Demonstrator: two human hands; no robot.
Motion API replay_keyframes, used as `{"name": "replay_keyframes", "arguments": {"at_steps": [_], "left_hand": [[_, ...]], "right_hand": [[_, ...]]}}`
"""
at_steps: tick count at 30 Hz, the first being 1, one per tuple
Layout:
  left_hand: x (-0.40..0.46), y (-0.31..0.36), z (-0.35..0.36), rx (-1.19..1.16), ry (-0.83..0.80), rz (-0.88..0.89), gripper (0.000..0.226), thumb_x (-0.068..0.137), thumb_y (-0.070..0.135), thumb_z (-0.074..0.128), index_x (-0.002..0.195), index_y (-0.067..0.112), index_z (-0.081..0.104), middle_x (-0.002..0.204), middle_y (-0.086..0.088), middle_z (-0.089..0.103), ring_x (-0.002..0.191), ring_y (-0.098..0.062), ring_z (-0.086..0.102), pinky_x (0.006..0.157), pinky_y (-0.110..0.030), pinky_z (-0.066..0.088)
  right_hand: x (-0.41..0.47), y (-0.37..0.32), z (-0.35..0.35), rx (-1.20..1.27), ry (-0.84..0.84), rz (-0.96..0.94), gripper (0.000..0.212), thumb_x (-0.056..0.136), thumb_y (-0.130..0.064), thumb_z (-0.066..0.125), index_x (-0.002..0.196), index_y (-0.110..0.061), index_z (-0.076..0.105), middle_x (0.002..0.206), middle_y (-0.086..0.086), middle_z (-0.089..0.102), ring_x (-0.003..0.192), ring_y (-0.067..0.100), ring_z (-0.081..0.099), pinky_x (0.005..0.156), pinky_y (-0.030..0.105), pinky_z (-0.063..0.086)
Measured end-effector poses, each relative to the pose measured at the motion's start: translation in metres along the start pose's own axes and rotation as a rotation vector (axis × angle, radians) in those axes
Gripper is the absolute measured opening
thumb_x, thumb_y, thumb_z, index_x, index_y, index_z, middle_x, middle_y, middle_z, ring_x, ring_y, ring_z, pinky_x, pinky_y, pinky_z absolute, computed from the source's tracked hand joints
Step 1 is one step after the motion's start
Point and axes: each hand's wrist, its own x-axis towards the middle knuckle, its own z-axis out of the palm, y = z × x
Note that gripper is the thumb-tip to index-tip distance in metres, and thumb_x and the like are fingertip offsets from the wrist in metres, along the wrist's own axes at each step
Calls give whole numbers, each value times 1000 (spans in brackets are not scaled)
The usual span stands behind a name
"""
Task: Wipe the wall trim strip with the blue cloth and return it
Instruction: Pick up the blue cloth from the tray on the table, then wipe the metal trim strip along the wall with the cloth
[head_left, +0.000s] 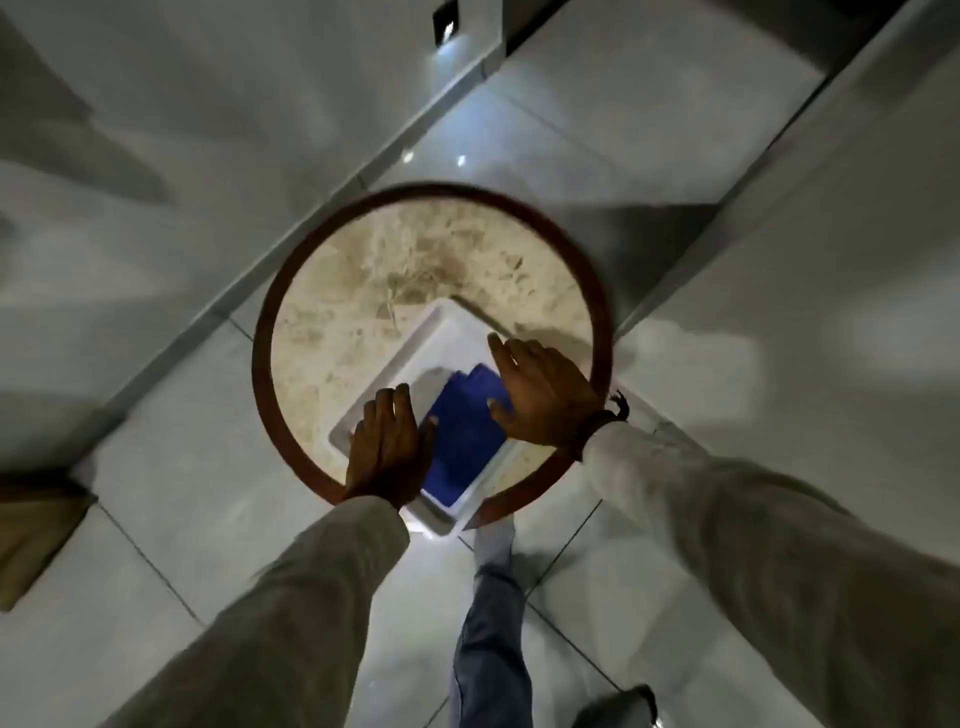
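A folded blue cloth (465, 441) lies flat in a white rectangular tray (441, 332) on a small round table. My left hand (387, 449) rests palm down over the tray's left edge, its thumb touching the cloth's left side. My right hand (540, 395) is spread over the tray's right side, thumb on the cloth's upper right edge. Both hands have their fingers extended; neither is closed around the cloth. The wall trim strip (322, 208) runs diagonally along the base of the grey wall beyond the table.
The round table (363, 291) has a beige marble top and a dark red-brown rim. It stands on glossy white floor tiles (597, 130) close to the wall. My leg and foot (491, 597) are just under the table's near edge. A tan object (36, 540) sits at the far left.
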Motion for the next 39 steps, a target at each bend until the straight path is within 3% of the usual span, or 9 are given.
{"name": "replay_keyframes", "arguments": {"at_steps": [7,11,15,19,25,29,32,35,39], "left_hand": [[22,-28,70,-56,-212,-146,62,102,35,61,153,8,40,140,-15,57,123,-35,63,100,-42,55],[38,-24,74,-338,-322,-292,58,101,21,62,150,6,35,136,-21,66,119,-41,69,101,-52,61],[43,-15,54,-550,-376,-420,39,101,15,60,139,5,59,131,-21,72,121,-41,69,110,-53,56],[29,18,13,-955,-329,-514,37,99,6,63,136,5,62,131,-20,72,116,-39,71,99,-49,62],[-13,140,-27,-1069,-387,-336,26,99,-2,57,123,-3,65,110,-20,73,102,-36,71,92,-55,60],[-53,238,-17,-1108,-510,-250,26,105,23,53,96,8,71,80,-8,77,71,-22,76,69,-37,59],[-82,300,13,-1002,-610,-121,34,105,31,44,101,7,68,89,-10,71,82,-31,68,71,-39,61],[-116,352,56,-843,-727,-4,29,103,25,43,88,13,64,86,-8,72,78,-30,71,59,-35,65],[-144,412,125,-474,-884,229,25,100,16,51,86,12,71,89,-20,70,73,-28,69,58,-31,62]], "right_hand": [[52,-15,85,-7,-244,197,80,97,-31,49,159,3,12,159,27,31,144,43,39,116,49,41],[65,-11,98,163,-289,274,72,88,-21,64,149,1,33,143,22,49,129,39,54,105,47,50],[64,-8,81,586,-314,381,28,86,-6,64,110,6,66,114,24,71,113,38,67,91,37,53],[32,6,35,845,-213,501,1,82,-5,65,83,-4,63,91,19,68,91,31,64,85,40,56],[-77,54,-46,1117,-104,623,5,89,1,58,92,-3,57,93,15,60,93,32,61,78,36,50],[-184,96,-67,1370,-50,719,40,84,7,61,124,3,64,120,26,70,110,39,66,101,48,53],[-266,120,-63,1485,12,755,47,77,10,63,123,9,59,102,30,66,88,35,59,80,46,50],[-341,139,-35,1538,206,924,44,77,0,71,119,7,60,100,34,69,84,32,60,80,45,52],[-416,157,35,1729,635,1316,45,84,3,68,129,0,61,126,26,69,117,37,66,102,45,54]]}}
